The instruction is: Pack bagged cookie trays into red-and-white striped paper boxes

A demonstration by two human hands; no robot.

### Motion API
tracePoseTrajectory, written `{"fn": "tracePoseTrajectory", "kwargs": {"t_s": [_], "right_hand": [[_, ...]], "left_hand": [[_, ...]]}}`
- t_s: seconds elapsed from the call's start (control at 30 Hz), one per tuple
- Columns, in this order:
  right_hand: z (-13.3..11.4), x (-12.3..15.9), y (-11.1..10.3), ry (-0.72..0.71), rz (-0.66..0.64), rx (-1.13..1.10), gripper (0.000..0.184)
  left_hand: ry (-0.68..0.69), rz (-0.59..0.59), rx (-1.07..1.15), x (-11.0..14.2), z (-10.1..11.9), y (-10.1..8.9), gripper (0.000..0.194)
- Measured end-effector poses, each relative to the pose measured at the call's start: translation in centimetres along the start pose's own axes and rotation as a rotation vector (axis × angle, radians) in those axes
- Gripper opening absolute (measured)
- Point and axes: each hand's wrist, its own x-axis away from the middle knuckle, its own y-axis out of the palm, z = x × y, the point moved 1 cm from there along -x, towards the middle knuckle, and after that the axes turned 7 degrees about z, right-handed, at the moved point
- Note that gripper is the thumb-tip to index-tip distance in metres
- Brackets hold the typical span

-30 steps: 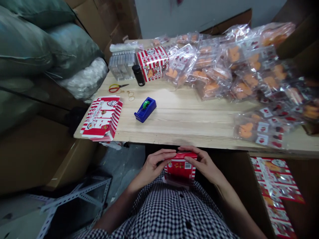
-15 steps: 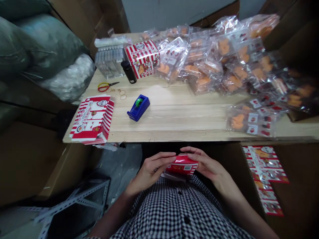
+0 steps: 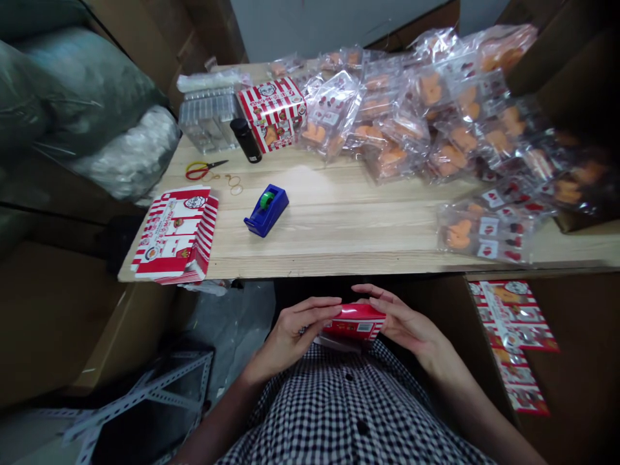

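Observation:
Just below the table's front edge, close to my body, I hold a red-and-white printed cardboard box (image 3: 356,324) between both hands. My left hand (image 3: 298,328) is closed on its left end, fingers along the top and thumb underneath. At the right end, my right hand (image 3: 404,323) grips it, with the thumb on top; the fingers behind are partly hidden. The box's underside and contents, if any, are out of sight.
On the wooden table (image 3: 329,226) are flat printed boxes (image 3: 174,232), scissors (image 3: 203,169), a blue tape dispenser (image 3: 267,210), a black bottle (image 3: 246,141), an upright printed box (image 3: 274,113), clear plastic cases (image 3: 210,119) and many bagged orange pieces (image 3: 450,158). Printed sheets (image 3: 516,323) lie lower right.
Both hands keep their grip on the printed box. The right hand's fingers have shifted slightly on it. The camera view has moved a little.

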Motion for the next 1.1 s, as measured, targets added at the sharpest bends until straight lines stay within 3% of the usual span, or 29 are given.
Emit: {"fn": "tracePoseTrajectory", "kwargs": {"t_s": [0.07, 0.17, 0.27, 0.5, 0.7, 0.77, 0.83, 0.93, 0.97, 1.03, 1.1], "right_hand": [[-0.3, 0.1, 0.1, -0.123, 0.006, 0.179, 0.037], [-1.4, -0.2, 0.7, -0.426, 0.021, 0.521, 0.038], [-2.3, -1.2, 1.1, -0.607, -0.024, 0.638, 0.03], [-3.3, -3.9, 0.8, -0.784, -0.049, 0.8, 0.034], [-2.0, -6.0, 0.0, -0.712, -0.052, 0.774, 0.03], [-1.3, -6.5, -0.5, -0.684, -0.026, 0.748, 0.029], [-0.7, -6.9, -0.9, -0.67, -0.01, 0.723, 0.028], [-0.5, -7.0, -1.1, -0.668, 0.023, 0.674, 0.026], [-0.6, -6.9, -1.1, -0.674, 0.035, 0.655, 0.025], [-1.4, -6.5, -1.0, -0.695, 0.062, 0.626, 0.024], [-2.5, -6.0, -0.9, -0.724, 0.089, 0.609, 0.024]], "left_hand": [[-0.019, 0.009, 0.009, -0.3, -0.1, 0.1, 0.037], [-0.051, 0.024, 0.037, -1.3, -0.7, 0.0, 0.033], [-0.094, 0.022, 0.085, -2.7, -1.6, -0.3, 0.03], [-0.216, 0.037, 0.283, -5.6, -4.4, -1.7, 0.024], [-0.272, 0.025, 0.254, -5.3, -6.5, -0.9, 0.025], [-0.238, 0.087, 0.198, -5.5, -6.6, -1.4, 0.033], [-0.182, 0.284, 0.087, -6.3, -6.7, -3.5, 0.041], [-0.167, 0.727, -0.179, -8.2, -7.5, -8.9, 0.038], [-0.222, 0.813, -0.245, -8.9, -8.0, -10.8, 0.035], [-0.336, 0.846, -0.27, -10.3, -9.3, -14.2, 0.024], [-0.4, 0.79, -0.228, -11.4, -10.5, -16.3, 0.018]]}}
